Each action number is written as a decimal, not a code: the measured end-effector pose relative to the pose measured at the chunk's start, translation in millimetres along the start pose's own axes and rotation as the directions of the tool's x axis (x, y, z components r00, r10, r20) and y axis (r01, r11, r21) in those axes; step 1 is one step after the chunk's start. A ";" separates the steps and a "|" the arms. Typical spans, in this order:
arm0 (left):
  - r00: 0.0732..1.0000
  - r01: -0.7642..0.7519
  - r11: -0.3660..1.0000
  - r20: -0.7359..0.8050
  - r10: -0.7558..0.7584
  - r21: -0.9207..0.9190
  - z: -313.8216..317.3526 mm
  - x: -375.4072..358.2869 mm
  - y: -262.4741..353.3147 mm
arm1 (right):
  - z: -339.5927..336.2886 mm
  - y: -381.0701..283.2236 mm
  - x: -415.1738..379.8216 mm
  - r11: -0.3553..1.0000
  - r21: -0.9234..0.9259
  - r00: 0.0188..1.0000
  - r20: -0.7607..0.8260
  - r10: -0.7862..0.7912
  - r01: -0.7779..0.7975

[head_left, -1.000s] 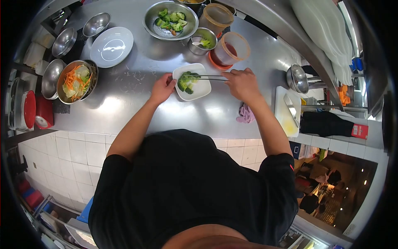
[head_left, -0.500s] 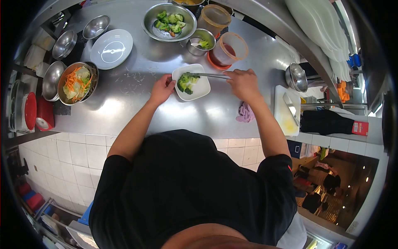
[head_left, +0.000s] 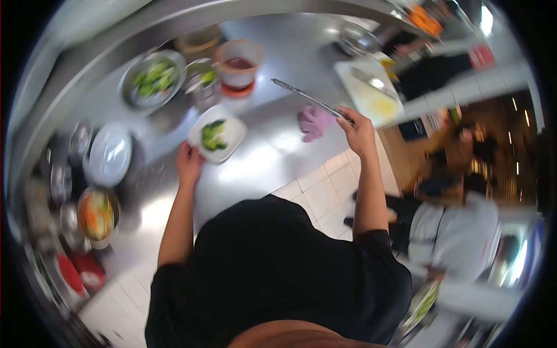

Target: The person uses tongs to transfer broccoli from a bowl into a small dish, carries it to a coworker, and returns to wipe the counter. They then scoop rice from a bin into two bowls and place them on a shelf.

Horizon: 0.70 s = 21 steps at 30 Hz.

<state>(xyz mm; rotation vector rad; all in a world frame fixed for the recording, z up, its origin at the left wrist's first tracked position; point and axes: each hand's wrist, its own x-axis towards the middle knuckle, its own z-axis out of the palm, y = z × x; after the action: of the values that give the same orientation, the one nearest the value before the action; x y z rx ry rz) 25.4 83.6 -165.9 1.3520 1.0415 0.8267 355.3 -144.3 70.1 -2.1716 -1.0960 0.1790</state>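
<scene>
A small square white bowl (head_left: 234, 129) rests on the steel counter with a few pieces of broccoli (head_left: 213, 137) in it. At its lower left corner, my left hand (head_left: 190, 163) grips the rim. My right hand (head_left: 359, 133) is closed on the end of metal tongs (head_left: 310, 98), which point up and left over the counter with nothing at their tips. Below the tongs lies a crumpled pink cloth (head_left: 315, 122). Behind the white bowl stand a plastic tub with red contents (head_left: 239, 65) and a small metal pot (head_left: 202, 93).
Farther left are a metal bowl of broccoli (head_left: 138, 103), a white plate (head_left: 110, 155) and a bowl of shredded vegetables (head_left: 96, 216). A knife (head_left: 376, 82) lies on the white cutting board (head_left: 371, 105) at right. Another person (head_left: 458, 232) in light clothing is at the right.
The view has turned rightward and is blurred. The tongs have lifted away from the broccoli and moved right with my right hand. My left hand stays at the bowl. A person now shows at right.
</scene>
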 end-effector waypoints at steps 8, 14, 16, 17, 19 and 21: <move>1.000 -0.014 1.000 0.019 0.014 0.022 -4.3 0.5 10.2 | -114.8 174.8 17.0 0.864 -0.116 0.765 -0.534 0.361 -0.489; 0.985 0.034 0.994 -0.167 -0.051 -0.100 -0.9 -1.2 7.3 | -193.9 287.6 113.3 0.725 -0.007 0.556 -0.647 0.522 -0.689; 0.965 0.071 0.996 -0.250 -0.084 -0.060 -11.5 -5.0 2.3 | -196.4 335.1 142.6 0.664 0.017 0.510 -0.626 0.590 -0.748; 0.940 0.074 0.994 -0.327 -0.098 -0.084 -7.2 -2.1 0.6 | -195.0 359.5 159.2 0.670 0.027 0.512 -0.624 0.591 -0.741; 0.910 0.050 0.991 -0.403 -0.096 -0.122 -6.7 1.9 -6.0 | -186.7 406.9 187.5 0.630 0.027 0.473 -0.637 0.609 -0.776; 0.888 0.065 0.990 -0.445 -0.115 -0.127 -2.2 -0.3 -2.2 | -178.7 423.0 206.3 0.603 0.049 0.470 -0.577 0.668 -0.796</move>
<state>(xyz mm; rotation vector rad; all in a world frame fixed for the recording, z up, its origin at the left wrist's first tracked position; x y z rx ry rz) 23.0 84.0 -167.9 1.0289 1.3869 1.1439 837.0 -253.6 -27.0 -2.5409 0.2418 -0.2056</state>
